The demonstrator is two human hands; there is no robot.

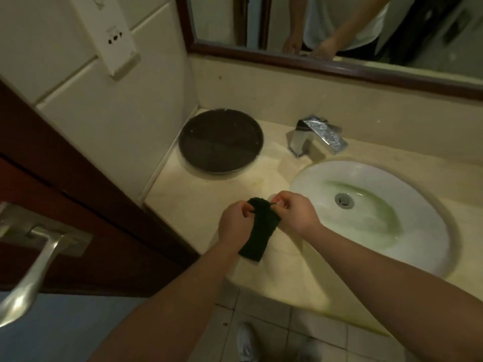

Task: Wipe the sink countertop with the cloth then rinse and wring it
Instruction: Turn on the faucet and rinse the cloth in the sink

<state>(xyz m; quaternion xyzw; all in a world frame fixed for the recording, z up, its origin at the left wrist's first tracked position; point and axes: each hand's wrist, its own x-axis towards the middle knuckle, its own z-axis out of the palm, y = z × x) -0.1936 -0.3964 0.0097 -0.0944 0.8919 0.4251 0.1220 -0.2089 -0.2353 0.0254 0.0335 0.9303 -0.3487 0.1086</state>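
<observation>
A small dark green cloth (pixel 257 231) hangs folded above the beige countertop (pixel 198 199), left of the white oval sink (pixel 371 212). My left hand (pixel 235 220) pinches its upper left corner. My right hand (pixel 295 212) pinches its upper right corner. Both hands hold the cloth up by its top edge, and its lower end dangles near the counter's front edge. The chrome tap (pixel 317 137) stands behind the sink; no water runs from it.
A round dark tray (pixel 220 141) lies at the counter's back left corner. A wooden door with a metal lever handle (pixel 34 273) stands at the left. A mirror (pixel 326 30) hangs above the counter. Tiled floor (pixel 274 333) lies below.
</observation>
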